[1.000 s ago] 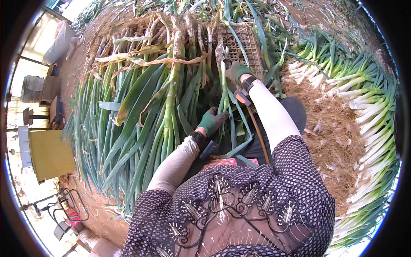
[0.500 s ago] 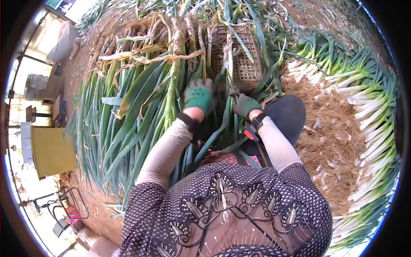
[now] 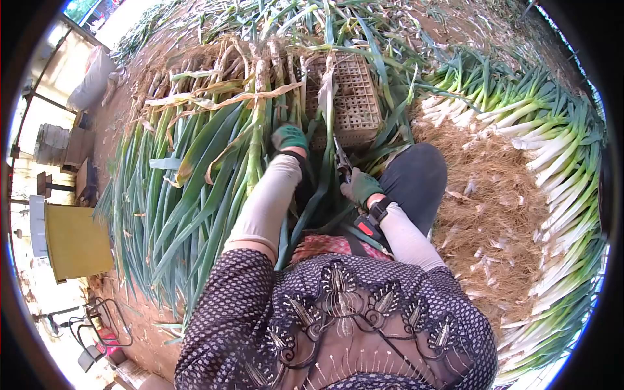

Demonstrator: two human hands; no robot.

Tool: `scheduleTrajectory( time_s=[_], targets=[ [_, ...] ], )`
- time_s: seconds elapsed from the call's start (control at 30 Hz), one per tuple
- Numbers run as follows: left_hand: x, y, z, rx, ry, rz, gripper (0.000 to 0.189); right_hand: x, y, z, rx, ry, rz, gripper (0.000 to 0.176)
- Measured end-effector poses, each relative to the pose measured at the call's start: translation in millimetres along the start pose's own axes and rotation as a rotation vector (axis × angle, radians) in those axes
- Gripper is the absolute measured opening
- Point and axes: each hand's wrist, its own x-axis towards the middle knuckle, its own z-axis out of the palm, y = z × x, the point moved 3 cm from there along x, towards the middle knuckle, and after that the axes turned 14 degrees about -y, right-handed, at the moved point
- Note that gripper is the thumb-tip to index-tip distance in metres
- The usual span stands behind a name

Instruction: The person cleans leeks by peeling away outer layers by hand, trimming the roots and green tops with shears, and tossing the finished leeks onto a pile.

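Note:
My left hand [image 3: 290,138], in a green glove, reaches in among the leeks at the right side of a big pile [image 3: 195,162]; its fingers are hidden, so I cannot see whether they grip a stem. My right hand [image 3: 361,188], also gloved, is closed around pruning shears [image 3: 342,161] whose blades point up and away from me. A black and red block [image 3: 368,225] sits just below that hand. In front of the shears a single leek [image 3: 329,91] lies against a tan plastic crate [image 3: 354,94].
Brown cut roots [image 3: 487,208] cover the ground at right, bordered by a curved row of trimmed leeks [image 3: 559,175]. My bent knee [image 3: 416,182] is beside the right hand. A yellow bin [image 3: 78,240] stands at left. Loose leaves are strewn at the back.
My left hand has moved slightly forward and left, deeper into the leeks. My right hand has drawn back a little with the shears, and the view has shifted slightly.

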Motion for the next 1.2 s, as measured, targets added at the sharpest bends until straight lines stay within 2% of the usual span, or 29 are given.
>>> scheduleTrajectory(
  time_s=[0.03, 0.07, 0.17, 0.27, 0.3, 0.37, 0.4, 0.47, 0.5, 0.53, 0.57, 0.6, 0.7, 0.73, 0.83, 0.87, 1.0, 1.17, 1.2],
  targets=[
    [1, -8, -8, 0.061, -0.046, 0.045, 0.023, -1, 2, -1, 0.01, 0.009, 0.006, 0.054],
    [-2, -10, -16, 0.185, 0.017, 0.096, 0.021, -1, 5, -2, 0.023, 0.017, 0.01, 0.054],
    [-2, -12, -41, 0.109, -0.15, 0.108, 0.028, -4, 6, -6, 0.064, 0.008, 0.027, 0.055],
    [-52, 4, -68, 0.134, 0.07, 0.425, 0.037, 0, 8, -9, 0.125, 0.016, 0.007, 0.054],
    [-47, 5, -71, -0.165, -0.147, 0.479, 0.044, 5, 8, -7, 0.14, 0.042, -0.003, 0.053],
    [-49, -1, -62, -0.811, -0.378, 0.608, 0.043, 14, 12, -4, 0.184, 0.07, -0.023, 0.052],
    [-46, -4, -54, -0.886, -0.331, 0.585, 0.042, 18, 13, -5, 0.214, 0.078, -0.038, 0.052],
    [-43, -15, -30, -0.714, -0.414, 0.425, 0.043, 25, 17, -2, 0.231, 0.125, -0.115, 0.047],
    [-42, -20, -20, -0.629, -0.451, 0.352, 0.043, 20, 14, -3, 0.359, 0.038, -0.119, 0.044],
    [-28, -23, 9, -0.486, -0.362, 0.394, 0.049, 8, 7, -8, 0.491, -0.046, -0.12, 0.042],
    [-30, -23, 21, -0.458, -0.372, 0.428, 0.052, 0, 5, -7, 0.624, -0.132, -0.116, 0.04],
    [-33, -21, 26, -0.473, -0.442, 0.421, 0.053, 4, 13, 2, 0.674, -0.171, -0.086, 0.034],
    [-70, -10, 1, -0.608, -0.645, 0.419, 0.054, -13, 15, 2, 0.571, -0.102, -0.121, 0.034],
    [-83, -9, -12, -0.667, -0.708, 0.42, 0.054, -9, 19, 6, 0.63, -0.105, -0.141, 0.039],
    [-85, -13, -30, -0.93, -0.586, 0.439, 0.051, -40, -7, -17, 0.648, -0.045, -0.188, 0.042],
    [-67, -17, -17, -1.151, -0.575, 0.429, 0.042, -39, -9, -20, 0.603, -0.036, -0.198, 0.043],
    [-47, -27, 1, -0.873, -0.346, 0.269, 0.049, -48, -23, -24, 0.361, 0.032, -0.243, 0.046],
    [-32, -21, 36, -0.776, -0.367, 0.288, 0.054, -58, -34, -18, 0.172, 0.004, -0.204, 0.047],
    [-42, -18, 27, -0.723, -0.362, 0.285, 0.054, -50, -27, -15, 0.154, 0.002, -0.197, 0.048]
  ],
)
